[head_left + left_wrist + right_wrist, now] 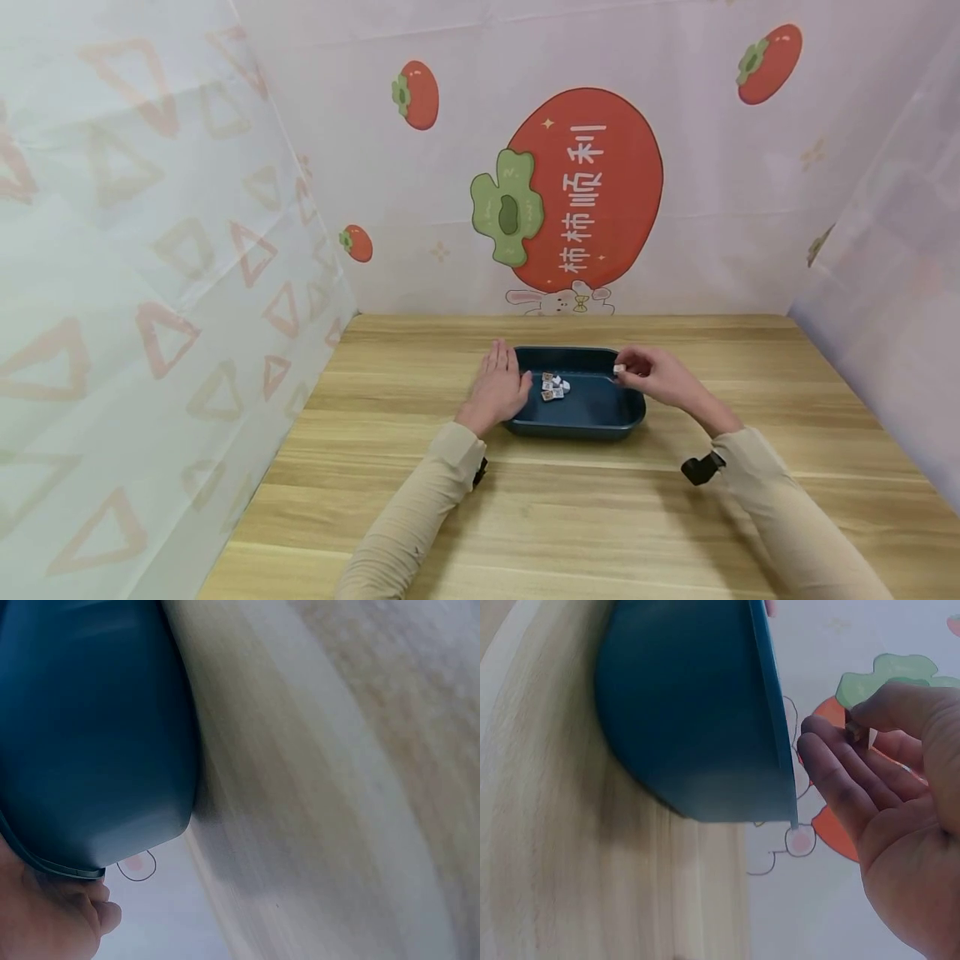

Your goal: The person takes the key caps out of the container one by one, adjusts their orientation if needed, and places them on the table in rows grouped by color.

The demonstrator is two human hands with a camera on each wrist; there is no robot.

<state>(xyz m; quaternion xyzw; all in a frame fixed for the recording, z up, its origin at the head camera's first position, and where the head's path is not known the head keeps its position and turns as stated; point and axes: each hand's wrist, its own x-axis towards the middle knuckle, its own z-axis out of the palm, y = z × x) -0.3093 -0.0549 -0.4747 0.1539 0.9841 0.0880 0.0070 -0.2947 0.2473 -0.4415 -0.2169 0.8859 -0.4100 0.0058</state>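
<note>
Long light-beige sleeves both sides, left sleeve (416, 521) and right sleeve (795, 521). Thin-looking fabric, creased along the forearms. Left one has a small dark mark toward its near end. Cuffs end at the wrists; left hand (497, 387) and right hand (662, 379) bare. Black rounded wrist unit (701, 469) at right cuff; left cuff shows only a black edge (481, 472).

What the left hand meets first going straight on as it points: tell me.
Probably the printed backdrop, past a strip of wooden table. Depth is unclear, and the left hand lies at the left end of the blue tray, which it might catch first.
</note>
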